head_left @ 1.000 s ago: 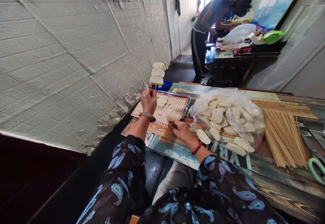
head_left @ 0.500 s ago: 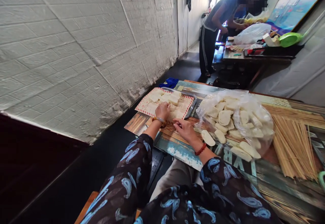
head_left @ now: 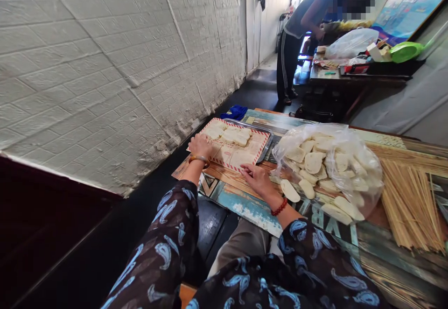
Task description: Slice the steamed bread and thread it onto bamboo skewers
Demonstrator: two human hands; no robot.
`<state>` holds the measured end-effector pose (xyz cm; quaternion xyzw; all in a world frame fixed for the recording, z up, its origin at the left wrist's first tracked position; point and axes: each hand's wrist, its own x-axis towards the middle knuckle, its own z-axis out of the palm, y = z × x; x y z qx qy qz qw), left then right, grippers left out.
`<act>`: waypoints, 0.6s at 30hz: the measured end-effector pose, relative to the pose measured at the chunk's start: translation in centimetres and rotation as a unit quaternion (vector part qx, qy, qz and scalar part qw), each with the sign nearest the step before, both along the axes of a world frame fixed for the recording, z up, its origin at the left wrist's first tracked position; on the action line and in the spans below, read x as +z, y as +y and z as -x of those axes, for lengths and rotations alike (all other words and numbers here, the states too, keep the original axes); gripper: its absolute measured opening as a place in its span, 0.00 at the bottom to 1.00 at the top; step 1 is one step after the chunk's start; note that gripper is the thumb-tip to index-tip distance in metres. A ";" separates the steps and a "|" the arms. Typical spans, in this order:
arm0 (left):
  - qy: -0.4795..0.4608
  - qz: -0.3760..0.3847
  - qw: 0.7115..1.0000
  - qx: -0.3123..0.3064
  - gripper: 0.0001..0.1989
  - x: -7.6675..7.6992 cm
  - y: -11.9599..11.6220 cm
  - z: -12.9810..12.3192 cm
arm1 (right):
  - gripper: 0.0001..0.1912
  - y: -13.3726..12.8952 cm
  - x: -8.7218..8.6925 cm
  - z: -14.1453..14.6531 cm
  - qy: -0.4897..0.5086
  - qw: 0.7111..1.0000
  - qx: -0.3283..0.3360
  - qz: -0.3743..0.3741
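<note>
My left hand (head_left: 200, 146) rests over the left edge of a printed paper sheet (head_left: 254, 152) with a red-and-white striped border, fingers spread low against it and partly hidden. At the sheet's near edge my right hand (head_left: 257, 179) is closed, thumb and fingertips together; what they hold, if anything, I cannot make out. Pale flat slices (head_left: 235, 135) lie side by side on the far half of the sheet, which sits on a metal tray (head_left: 268, 144). To the right of my right hand, loose slices (head_left: 290, 191) lie beside an open clear plastic bag (head_left: 371, 178) full of similar slices.
A bundle of thin wooden skewers (head_left: 413, 201) lies right of the bag. Blue cloth (head_left: 235, 113) sits at the table's far left corner. A textured white wall (head_left: 140, 75) runs along the left. Another person (head_left: 308, 15) bends over a cluttered far table (head_left: 364, 81).
My left hand has moved left from the middle of the sheet to its left edge, uncovering the printed paper and slices. My right hand stays near the sheet's near edge.
</note>
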<state>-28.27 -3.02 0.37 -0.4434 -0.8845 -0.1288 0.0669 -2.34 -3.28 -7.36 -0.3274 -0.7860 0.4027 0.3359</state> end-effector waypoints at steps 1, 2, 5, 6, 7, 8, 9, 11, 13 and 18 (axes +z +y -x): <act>0.001 0.006 1.000 0.012 0.14 -0.1 -0.2 0.9 | 0.15 0.0 0.0 0.0 0.000 1.000 0.001 0.002; -0.001 0.014 1.000 0.017 0.13 -0.2 -0.4 1.6 | 0.15 0.0 0.0 0.0 0.001 1.000 0.001 0.004; -0.016 0.041 0.999 0.011 0.12 -1.0 -0.2 2.8 | 0.15 0.0 0.0 0.0 0.002 1.000 0.002 0.006; -0.021 0.048 0.999 0.008 0.13 -1.3 -0.1 2.9 | 0.15 0.0 0.1 0.0 0.002 1.000 0.001 0.006; -0.024 0.053 0.998 0.005 0.13 -1.5 0.1 3.0 | 0.15 -0.1 0.2 0.0 0.002 1.000 0.001 0.006; -0.026 0.055 0.998 0.003 0.14 -1.8 0.3 3.0 | 0.15 -0.1 0.2 0.0 0.001 1.000 0.000 0.005; -0.026 0.055 0.998 0.002 0.14 -1.9 0.4 2.9 | 0.14 -0.1 0.3 -0.1 0.001 1.000 -0.001 0.005; -0.023 0.051 0.998 0.002 0.16 -2.2 0.6 2.8 | 0.14 -0.1 0.4 -0.1 0.000 1.000 -0.002 0.004; -0.018 0.045 0.999 0.008 0.17 -2.2 0.9 2.8 | 0.14 -0.1 0.4 -0.1 0.000 1.000 -0.002 0.002; -0.011 0.049 0.999 0.015 0.18 -1.7 2.0 2.8 | 0.14 -0.1 0.3 0.0 0.002 1.000 0.002 -0.001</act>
